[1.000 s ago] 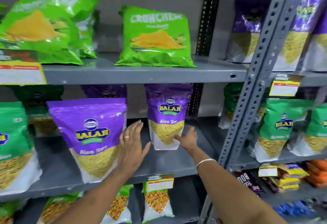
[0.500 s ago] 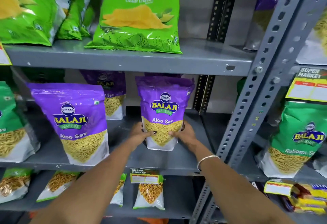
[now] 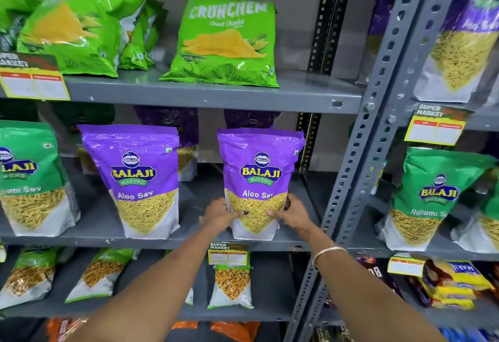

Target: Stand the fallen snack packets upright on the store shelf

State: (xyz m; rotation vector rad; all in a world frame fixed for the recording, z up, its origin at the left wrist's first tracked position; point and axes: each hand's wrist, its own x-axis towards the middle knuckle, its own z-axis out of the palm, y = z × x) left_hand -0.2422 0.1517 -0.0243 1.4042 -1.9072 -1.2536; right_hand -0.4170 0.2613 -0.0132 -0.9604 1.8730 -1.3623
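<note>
Grey metal store shelf (image 3: 205, 242), snack packets lining every tier.
A purple Aloo Sev packet (image 3: 259, 179) is standing upright near the middle shelf's front edge, towards its right end; the left hand (image 3: 220, 215) and right hand (image 3: 290, 215) are grasping its lower sides, a second purple packet (image 3: 137, 179) standing well apart leftward.

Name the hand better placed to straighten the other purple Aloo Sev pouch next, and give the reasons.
Left. Both hands grip the right Aloo Sev pouch at its lower edges, but the left hand is on the side facing the other Aloo Sev pouch. The right hand would have to cross over.
</note>
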